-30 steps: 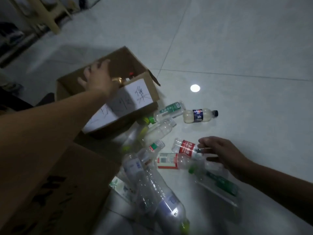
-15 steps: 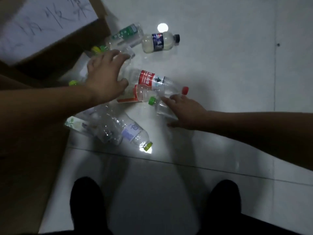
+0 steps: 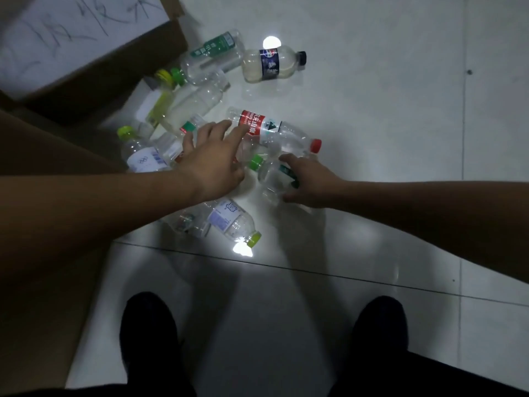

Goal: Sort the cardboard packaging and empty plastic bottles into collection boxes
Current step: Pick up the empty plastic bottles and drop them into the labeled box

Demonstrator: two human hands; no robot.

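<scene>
Here, my right grip (image 3: 309,183) was curled round the green-capped bottle (image 3: 273,179), on the floor (image 3: 386,144) just beside the red-labelled bottle (image 3: 257,124). My left grip (image 3: 213,159) lay spread-fingered against that one. Empty, light, slick and crushable, I judged: best held mid-body.

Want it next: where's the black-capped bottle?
In the head view the black-capped bottle lies at the pile's far edge, right of the green-labelled bottle.

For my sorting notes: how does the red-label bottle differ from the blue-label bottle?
The red-label bottle is long, slim and clear with a red cap; the blue-label bottle is short, stout and yellowish-cloudy with a black cap. Fingers of the left hand reach the red-label bottle; the blue-label bottle lies untouched. Both lie sideways on the floor, capped.
</scene>
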